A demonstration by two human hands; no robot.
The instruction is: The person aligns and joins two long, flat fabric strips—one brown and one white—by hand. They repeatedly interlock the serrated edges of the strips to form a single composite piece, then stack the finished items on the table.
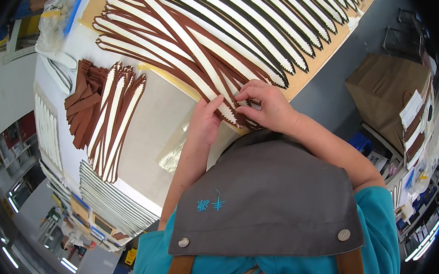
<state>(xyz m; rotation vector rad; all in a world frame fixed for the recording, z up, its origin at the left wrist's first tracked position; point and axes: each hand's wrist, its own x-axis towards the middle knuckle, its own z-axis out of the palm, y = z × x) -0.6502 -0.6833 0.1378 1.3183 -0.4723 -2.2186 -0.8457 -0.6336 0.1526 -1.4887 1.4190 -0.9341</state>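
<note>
Long brown strips with white middles and notched ends (154, 52) lie in a loose, crossing pile on the table in front of me. At the pile's near end, my left hand (205, 119) grips the end of one brown-and-white strip (226, 109), thumb on top. My right hand (269, 106) is bent around the same end from the other side, with thumb and forefinger curled at its edge. The fingertips partly hide what they pinch. Beyond the pile, black-edged white strips (239, 22) lie side by side on a tan board (306, 82).
Left of my hands lie a stack of brown pieces (84, 103) and a bundle of brown-and-white strips (115, 123). A row of thin pale strips (114, 201) lies nearer me. A clear plastic bag (56, 16) sits far left. At right stands a large brown box-shaped object (382, 96).
</note>
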